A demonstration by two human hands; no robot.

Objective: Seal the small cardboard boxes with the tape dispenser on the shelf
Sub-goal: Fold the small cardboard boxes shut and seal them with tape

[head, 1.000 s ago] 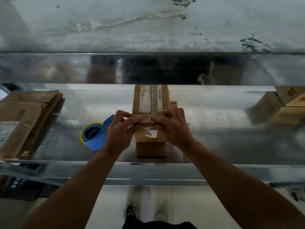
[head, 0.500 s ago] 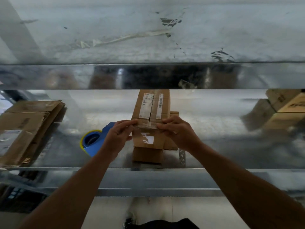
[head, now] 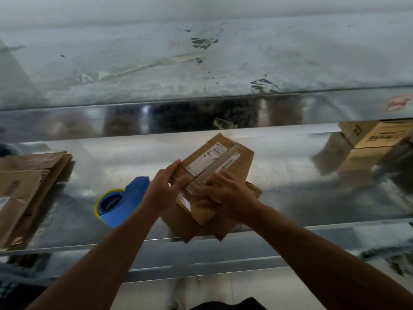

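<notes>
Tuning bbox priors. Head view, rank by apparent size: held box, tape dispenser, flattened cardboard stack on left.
Largest, tied: held box, flattened cardboard stack. They look alike; stack cropped by frame edge, so unranked.
Smallest: tape dispenser, partly hidden.

Tape dispenser [head: 121, 203] left of box [head: 214, 171] on shelf [head: 312, 198]; flattened cardboard [head: 29, 182] far left.

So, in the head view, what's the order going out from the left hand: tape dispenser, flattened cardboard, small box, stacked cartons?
1. small cardboard box: gripped by the left hand itself.
2. blue tape dispenser: just to the hand's left.
3. flattened cardboard: far to the left.
4. stacked cartons: far right, at the back.
</notes>
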